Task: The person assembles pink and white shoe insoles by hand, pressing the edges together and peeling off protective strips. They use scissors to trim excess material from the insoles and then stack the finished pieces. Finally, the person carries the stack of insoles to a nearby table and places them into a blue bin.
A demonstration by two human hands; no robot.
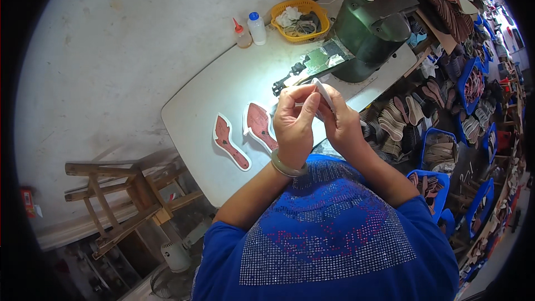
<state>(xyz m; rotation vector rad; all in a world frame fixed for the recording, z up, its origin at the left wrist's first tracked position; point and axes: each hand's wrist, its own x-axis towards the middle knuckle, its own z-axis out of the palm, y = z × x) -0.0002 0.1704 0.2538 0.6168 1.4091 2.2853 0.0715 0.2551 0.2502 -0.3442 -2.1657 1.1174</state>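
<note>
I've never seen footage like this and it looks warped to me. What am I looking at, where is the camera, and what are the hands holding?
It is one picture from a wide fisheye camera worn on a person's head, looking down, so straight edges bend. The left hand and right hand pinch a thin white strip between their fingers above a pale work table. On it lie two red shoe insoles with white edges, two small bottles, a yellow basket and a dark green sewing machine.

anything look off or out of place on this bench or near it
Nothing looks spilled or broken. Both hands, left hand and right hand, hold a thin white strip above the table. Two red insoles lie flat, the bottles stand upright. Only the wooden stool beside the table looks tilted.
</note>
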